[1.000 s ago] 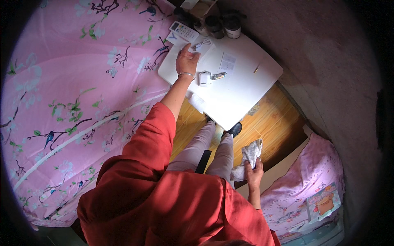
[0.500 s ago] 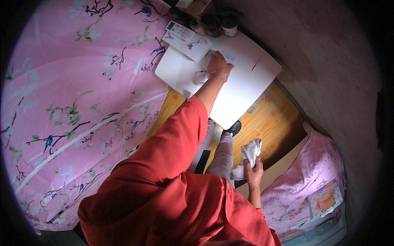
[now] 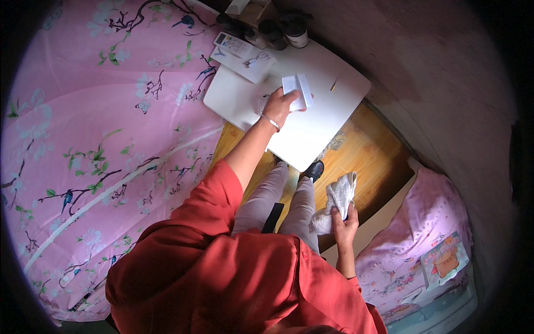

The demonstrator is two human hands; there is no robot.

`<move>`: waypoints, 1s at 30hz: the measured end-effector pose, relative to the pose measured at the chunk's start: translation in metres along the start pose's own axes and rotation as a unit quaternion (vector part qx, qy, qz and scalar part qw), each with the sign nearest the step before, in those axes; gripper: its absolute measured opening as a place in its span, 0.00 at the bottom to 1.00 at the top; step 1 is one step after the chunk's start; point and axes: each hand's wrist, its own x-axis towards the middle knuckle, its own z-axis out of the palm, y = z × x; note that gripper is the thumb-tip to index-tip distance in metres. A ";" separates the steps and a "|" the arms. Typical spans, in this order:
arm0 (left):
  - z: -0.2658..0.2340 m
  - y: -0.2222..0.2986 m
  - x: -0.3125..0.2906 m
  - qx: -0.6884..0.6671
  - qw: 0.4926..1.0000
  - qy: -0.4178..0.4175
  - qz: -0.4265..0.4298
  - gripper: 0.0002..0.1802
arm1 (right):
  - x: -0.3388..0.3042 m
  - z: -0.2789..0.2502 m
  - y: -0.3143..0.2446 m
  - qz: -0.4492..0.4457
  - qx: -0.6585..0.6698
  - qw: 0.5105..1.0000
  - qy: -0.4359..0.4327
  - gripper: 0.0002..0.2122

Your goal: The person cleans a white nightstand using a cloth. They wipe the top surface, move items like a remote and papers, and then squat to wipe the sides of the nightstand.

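Note:
Over the white table [image 3: 300, 146], my left hand [image 3: 277, 107] is closed round a small white box [image 3: 298, 92], thumb across its near side. A clear small item [image 3: 261, 103] lies beside that hand, mostly hidden by it. Low at the right, off the table, my right hand [image 3: 346, 227] grips a crumpled whitish-grey cloth [image 3: 340, 193], which sticks out past the fingers on both ends. On the table's far left rests a flat white box [image 3: 243, 65] with a coiled white cable [image 3: 257, 59] and a white keypad device [image 3: 233, 44] on it.
Dark-lidded containers [image 3: 271, 33] and a cup [image 3: 296, 34] stand along the table's back edge. A thin brown stick [image 3: 334, 84] lies on the right part. A pink flowered bed cover [image 3: 111, 156] fills the left; a wall [image 3: 423, 78] rises at right. Wooden floor [image 3: 372, 153] shows below.
My left hand has lifted the white box off the tabletop and drawn it back toward me. The right hand still holds the cloth, nearly in the same place.

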 end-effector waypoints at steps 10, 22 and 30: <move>-0.035 0.003 -0.033 0.007 0.982 0.185 0.040 0.12 | 0.000 0.006 0.014 -0.002 -0.005 1.000 -0.004 0.19; -0.155 0.060 0.053 -0.021 0.935 0.353 0.027 0.17 | -0.002 0.013 0.027 -0.004 -0.031 1.000 -0.002 0.20; -0.173 0.069 0.072 -0.028 0.942 0.321 0.092 0.14 | -0.004 0.014 0.018 0.010 -0.043 0.999 -0.018 0.19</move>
